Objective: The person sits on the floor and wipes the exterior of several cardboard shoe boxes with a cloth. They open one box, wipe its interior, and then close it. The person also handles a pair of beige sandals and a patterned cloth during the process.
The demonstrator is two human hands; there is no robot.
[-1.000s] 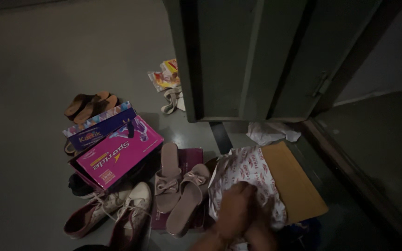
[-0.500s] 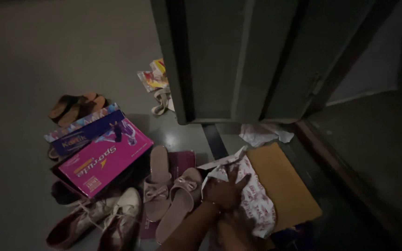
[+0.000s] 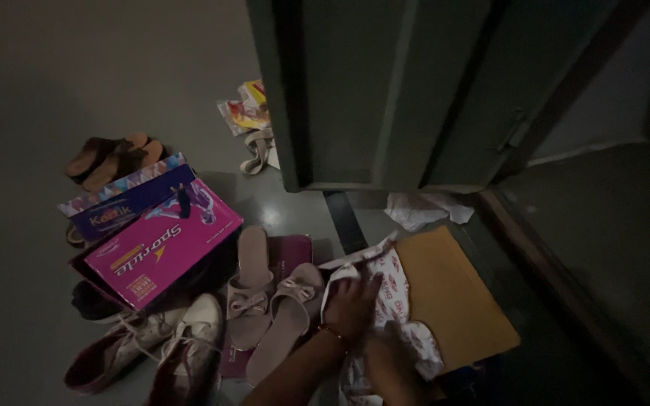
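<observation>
Head view: dim floor, open shoebox.
Left hand point(image 3: 351, 304): fingers spread flat on white printed wrapping paper point(image 3: 396, 289).
Right hand point(image 3: 389, 361): on the paper's lower part, grip cannot be told.
Paper: under both hands, over tan box point(image 3: 457, 301).
Left of fingers: pink sandals point(image 3: 272, 301).

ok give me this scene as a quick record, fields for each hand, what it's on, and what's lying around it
left hand: fingers spread on white paper printed in red
right hand: lower on the same paper; grip too dark to tell
under paper: tan box lid
left of hands: pair of pink bow sandals, white and maroon sneakers
further left: pink shoebox, blue shoebox, brown sandals
behind: green cabinet door, crumpled white paper
</observation>
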